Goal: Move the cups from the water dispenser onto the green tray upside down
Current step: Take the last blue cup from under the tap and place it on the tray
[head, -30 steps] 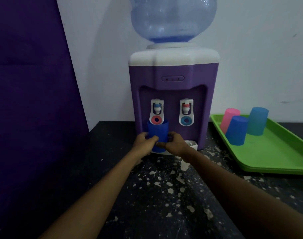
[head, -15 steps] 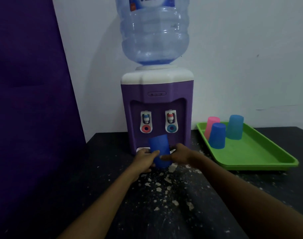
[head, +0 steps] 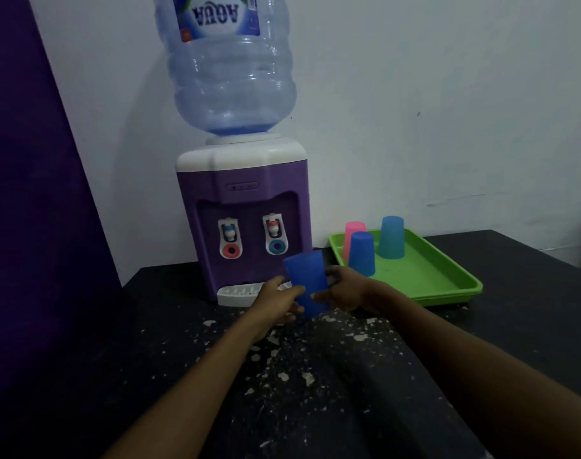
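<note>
Both hands hold the dark blue cup (head: 307,282) between them: the left hand (head: 280,301) wraps its fingers round the low part from one side, and the right hand (head: 343,290) presses on it from the other side. The cup is up in the air, open end up and leaning a little, just in front of the purple water dispenser (head: 243,220) and above its white drip tray (head: 238,293). It is near the green tray (head: 425,276) but not over it yet. Three cups, a pink cup (head: 352,231), a blue cup (head: 362,253) and a teal cup (head: 391,236), stand upside down at the far left end of the tray. To do this step well, I think the hands should hold the cup snug but not squash it, carry it right, and turn it all the way over before it goes down. The best spot looks like the bare green part in front, well apart from the three cups, so nothing gets bumped. If drops are inside, they could spill on the dark speckled table (head: 315,376), though I cannot see inside.
</note>
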